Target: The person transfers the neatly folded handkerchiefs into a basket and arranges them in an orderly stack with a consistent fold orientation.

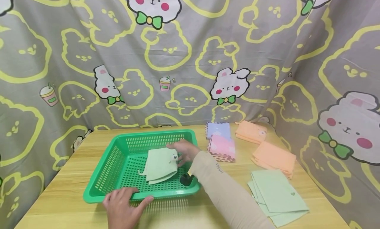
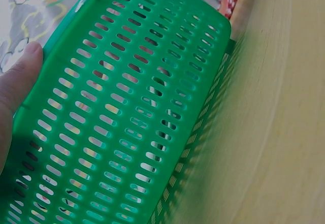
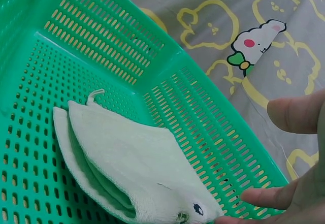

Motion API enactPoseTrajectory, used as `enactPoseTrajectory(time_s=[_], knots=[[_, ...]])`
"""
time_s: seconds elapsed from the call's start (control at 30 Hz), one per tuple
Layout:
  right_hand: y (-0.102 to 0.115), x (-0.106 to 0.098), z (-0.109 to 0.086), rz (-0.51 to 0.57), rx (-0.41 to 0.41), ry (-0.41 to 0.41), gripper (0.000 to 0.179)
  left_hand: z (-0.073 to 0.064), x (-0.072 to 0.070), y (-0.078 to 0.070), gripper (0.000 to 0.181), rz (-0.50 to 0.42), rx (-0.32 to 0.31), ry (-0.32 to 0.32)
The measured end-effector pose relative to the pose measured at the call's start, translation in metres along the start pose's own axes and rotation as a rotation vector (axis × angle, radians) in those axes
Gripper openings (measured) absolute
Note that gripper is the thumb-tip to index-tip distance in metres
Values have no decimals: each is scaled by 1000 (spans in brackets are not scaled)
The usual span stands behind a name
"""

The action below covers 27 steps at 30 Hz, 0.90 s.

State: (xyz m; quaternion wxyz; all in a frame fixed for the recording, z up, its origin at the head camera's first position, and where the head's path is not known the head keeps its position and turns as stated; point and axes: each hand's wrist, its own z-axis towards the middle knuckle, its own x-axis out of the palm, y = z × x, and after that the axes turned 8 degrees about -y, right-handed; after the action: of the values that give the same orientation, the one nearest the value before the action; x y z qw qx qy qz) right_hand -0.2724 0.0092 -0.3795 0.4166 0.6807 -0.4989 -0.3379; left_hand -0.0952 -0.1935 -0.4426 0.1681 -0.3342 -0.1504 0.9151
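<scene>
A green plastic basket (image 1: 98, 176) with slotted walls sits on the wooden table. At its near rim, my left hand (image 1: 123, 202) grips with the fingers over the edge and the thumb (image 2: 23, 76) on the outer side. Inside lies a folded pale green towel (image 1: 160, 164) with a small animal face and a hanging loop. My right hand (image 1: 185, 149) is over the basket's right side, thumb and fingers spread apart. In the right wrist view, a fingertip (image 3: 228, 219) is right at the corner of this towel (image 3: 132, 153).
Right of the basket lie folded towels: a blue one (image 1: 219, 129), a pink one (image 1: 222, 148), two orange ones (image 1: 250, 131) and another pale green one (image 1: 279, 192). A patterned grey curtain (image 1: 190, 60) hangs behind the table (image 1: 68, 189).
</scene>
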Motion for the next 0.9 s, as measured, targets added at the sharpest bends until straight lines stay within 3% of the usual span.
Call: enactPoseTrajectory(time_s=[0.37,0.9], knots=[[1,-1,-1,2,-7,-6,57,0,0,1,51,-9,7,-7],[8,-4,-5,19,-29,-19,73,0,-1,0,51,-3,11,-5]])
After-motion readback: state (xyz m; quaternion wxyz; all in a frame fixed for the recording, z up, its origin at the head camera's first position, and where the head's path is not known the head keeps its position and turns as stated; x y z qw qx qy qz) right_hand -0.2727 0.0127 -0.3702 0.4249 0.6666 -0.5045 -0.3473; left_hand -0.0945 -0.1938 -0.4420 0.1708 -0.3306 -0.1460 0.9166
